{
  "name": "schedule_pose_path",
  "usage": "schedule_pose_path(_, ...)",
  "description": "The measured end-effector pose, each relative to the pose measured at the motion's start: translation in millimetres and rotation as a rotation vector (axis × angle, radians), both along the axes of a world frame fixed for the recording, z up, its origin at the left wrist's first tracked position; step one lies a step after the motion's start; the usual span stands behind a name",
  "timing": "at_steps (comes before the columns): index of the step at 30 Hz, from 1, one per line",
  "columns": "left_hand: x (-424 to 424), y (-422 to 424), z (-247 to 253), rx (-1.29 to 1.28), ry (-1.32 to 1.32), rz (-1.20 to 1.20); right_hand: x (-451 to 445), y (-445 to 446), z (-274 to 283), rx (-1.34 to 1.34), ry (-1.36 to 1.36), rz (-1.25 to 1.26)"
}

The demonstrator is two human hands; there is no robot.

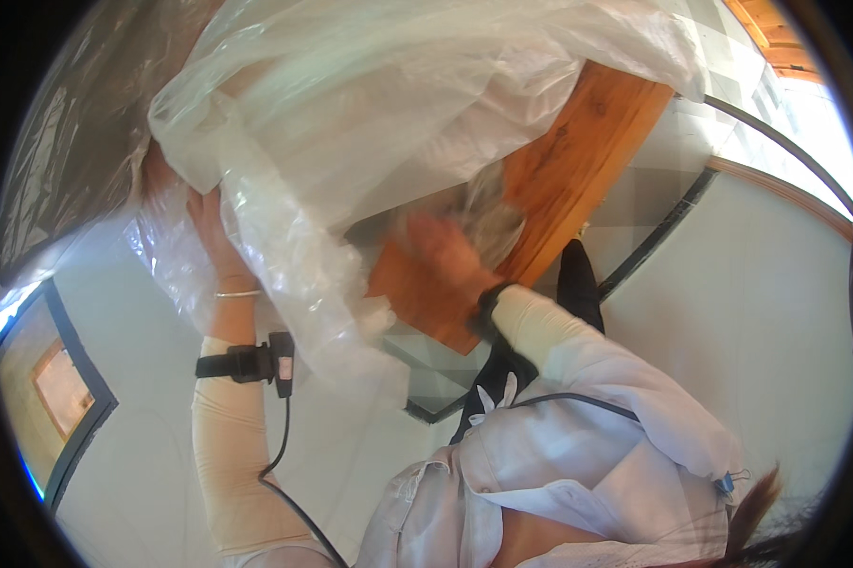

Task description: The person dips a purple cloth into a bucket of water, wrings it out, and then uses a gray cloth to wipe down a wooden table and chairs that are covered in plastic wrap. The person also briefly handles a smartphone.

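Observation:
A large sheet of clear plastic film (370,121) hangs in loose folds over the upper middle of the view. My left hand (210,220) is raised against its left part, with the fingers partly hidden among the folds; whether they grip the film cannot be made out. Below the film's lower edge, my right hand (444,248) is blurred by motion in front of an orange-brown wooden surface (426,291). No held thing shows clearly in it. A wooden board or panel (590,149) with visible grain runs diagonally out from beneath the film on the right.
Dark, shiny plastic wrapping (78,142) covers something bulky at the upper left. A pale wall or floor surface (739,284) with a dark strip (657,234) lies to the right. A black cable (291,497) trails from a device (281,366) strapped to my left forearm.

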State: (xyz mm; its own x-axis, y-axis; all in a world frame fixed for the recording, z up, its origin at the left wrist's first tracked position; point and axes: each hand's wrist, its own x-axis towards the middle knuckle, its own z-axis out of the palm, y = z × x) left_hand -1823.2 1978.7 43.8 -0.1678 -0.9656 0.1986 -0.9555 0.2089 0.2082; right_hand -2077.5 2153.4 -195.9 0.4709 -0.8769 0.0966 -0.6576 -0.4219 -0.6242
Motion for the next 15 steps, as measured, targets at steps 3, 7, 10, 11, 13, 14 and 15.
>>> schedule_pose_path(3, -19, -4, 7, -0.032, -0.007, -0.052, 59, 81, 14, 0.123, 0.002, 0.405)
schedule_pose_path(7, -16, -7, 10, -0.01, -0.022, -0.074, 80, 127, -13, 0.119, -0.009, 0.655)
schedule_pose_path(10, -20, 4, 13, -0.03, -0.004, -0.004, 33, 104, 12, 0.143, -0.311, 0.624)
schedule_pose_path(11, -27, 6, 14, -0.031, 0.045, 0.036, 30, 96, 6, 0.037, -0.251, 0.646)
schedule_pose_path(13, -31, 5, 18, -0.041, -0.009, -0.016, 34, 71, -5, -0.184, -0.13, 0.692)
schedule_pose_path(14, -32, 2, 17, -0.047, -0.033, -0.05, 34, 52, -8, -0.173, -0.139, 0.637)
schedule_pose_path(15, -35, 0, 16, -0.013, 0.039, -0.002, 34, 31, -12, -0.164, -0.148, 0.58)
